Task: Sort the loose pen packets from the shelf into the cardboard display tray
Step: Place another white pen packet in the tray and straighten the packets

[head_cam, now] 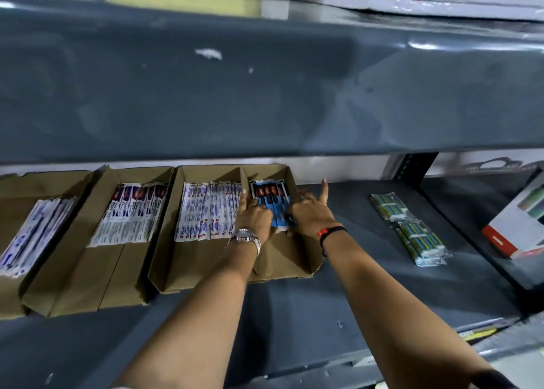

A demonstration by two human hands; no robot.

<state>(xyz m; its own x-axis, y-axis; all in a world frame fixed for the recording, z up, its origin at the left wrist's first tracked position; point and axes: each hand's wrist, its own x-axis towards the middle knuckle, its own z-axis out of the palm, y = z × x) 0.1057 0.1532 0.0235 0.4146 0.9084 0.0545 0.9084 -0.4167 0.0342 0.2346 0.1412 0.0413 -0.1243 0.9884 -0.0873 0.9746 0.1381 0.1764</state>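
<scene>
A cardboard display tray [282, 259] with two compartments sits on the grey shelf. Its left compartment holds a row of white pen packets [206, 212]. The right compartment holds several blue and black pen packets [269, 195]. My left hand [254, 216], with a watch on the wrist, presses on the left side of the blue packets. My right hand [309, 212] grips their right side, its index finger pointing up over the tray wall. The lower ends of the blue packets are hidden under my hands.
Two more cardboard trays [123, 270] [14, 188] with white packets stand to the left. A bundle of green and yellow packets [409, 226] lies on the shelf to the right, and a red and white box [521, 229] beyond. An upper shelf [265, 94] overhangs close above.
</scene>
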